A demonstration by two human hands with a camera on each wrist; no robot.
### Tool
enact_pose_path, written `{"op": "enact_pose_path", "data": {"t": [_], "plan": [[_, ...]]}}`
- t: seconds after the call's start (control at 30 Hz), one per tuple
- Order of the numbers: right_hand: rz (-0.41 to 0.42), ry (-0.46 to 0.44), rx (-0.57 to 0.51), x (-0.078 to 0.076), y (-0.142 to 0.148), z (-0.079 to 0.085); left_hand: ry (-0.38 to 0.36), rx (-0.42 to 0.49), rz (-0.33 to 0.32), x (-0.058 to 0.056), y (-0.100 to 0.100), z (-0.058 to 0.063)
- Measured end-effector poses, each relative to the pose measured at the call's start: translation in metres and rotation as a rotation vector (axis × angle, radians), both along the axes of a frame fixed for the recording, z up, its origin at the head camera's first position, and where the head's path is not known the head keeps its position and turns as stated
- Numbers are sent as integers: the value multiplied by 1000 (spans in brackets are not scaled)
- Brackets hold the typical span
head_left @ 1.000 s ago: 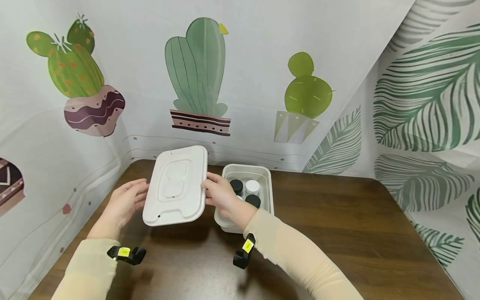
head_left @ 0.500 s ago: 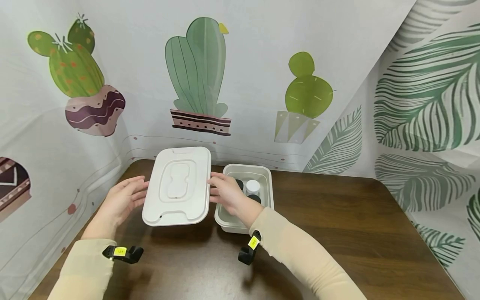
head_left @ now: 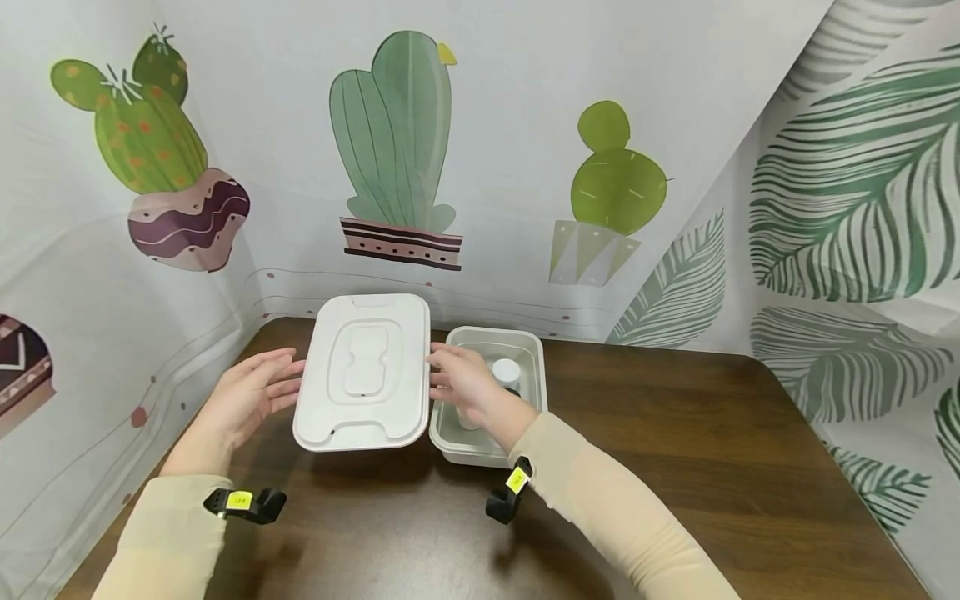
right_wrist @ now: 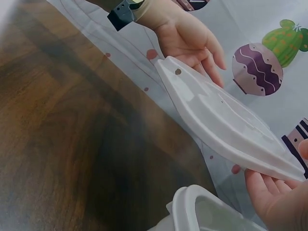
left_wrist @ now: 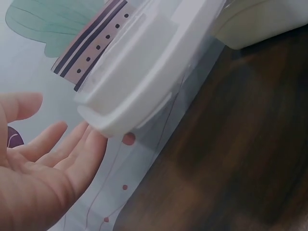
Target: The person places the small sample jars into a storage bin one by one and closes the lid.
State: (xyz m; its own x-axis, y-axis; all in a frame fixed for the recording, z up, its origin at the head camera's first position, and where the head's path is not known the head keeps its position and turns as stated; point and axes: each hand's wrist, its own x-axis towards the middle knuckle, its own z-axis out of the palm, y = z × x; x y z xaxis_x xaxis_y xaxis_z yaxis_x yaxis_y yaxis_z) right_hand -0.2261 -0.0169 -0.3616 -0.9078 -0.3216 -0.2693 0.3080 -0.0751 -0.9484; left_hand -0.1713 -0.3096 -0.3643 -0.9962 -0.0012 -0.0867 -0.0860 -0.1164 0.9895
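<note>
A white rectangular lid [head_left: 397, 375] with rounded corners hangs tilted above the table in the head view. My right hand [head_left: 474, 388] pinches its right edge, with the fingers below and the thumb at the rim. At the opposite edge, my left hand [head_left: 247, 398] touches the underside with straight fingertips; in the left wrist view its thumb stands clear of the lid [left_wrist: 144, 62]. Just right of the lid is an uncovered off-white box [head_left: 480, 457]. Inside it shows a white round cap [head_left: 506, 372], with a dark cap partly hidden behind my right wrist.
All this is over a dark brown wooden table [head_left: 660, 467] with rounded back corners. Behind it hangs a white cloth [head_left: 510, 125] printed with cacti and leaves. The box stands near the table's back edge. A black camera strap [head_left: 247, 504] is on each wrist.
The lid has shifted a little to the right and turned more squarely toward the head camera. My right hand moved right with it, covering more of the caps in the box.
</note>
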Motion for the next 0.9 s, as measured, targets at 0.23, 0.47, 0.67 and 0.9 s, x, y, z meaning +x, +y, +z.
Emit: {"op": "enact_pose_path", "data": {"t": [0.23, 0.47, 0.67, 0.9], "plan": [[-9, -7, -19, -4, 7, -2, 13, 19, -33, -2, 4, 2], [-16, -3, -30, -5, 15, -2, 32, 15, -71, -4, 8, 2], [-13, 5, -24, -5, 23, -2, 30, -2, -88, -4, 12, 3], [-2, 25, -12, -6, 33, -4, 6, 10, -92, -7, 19, 0]]}}
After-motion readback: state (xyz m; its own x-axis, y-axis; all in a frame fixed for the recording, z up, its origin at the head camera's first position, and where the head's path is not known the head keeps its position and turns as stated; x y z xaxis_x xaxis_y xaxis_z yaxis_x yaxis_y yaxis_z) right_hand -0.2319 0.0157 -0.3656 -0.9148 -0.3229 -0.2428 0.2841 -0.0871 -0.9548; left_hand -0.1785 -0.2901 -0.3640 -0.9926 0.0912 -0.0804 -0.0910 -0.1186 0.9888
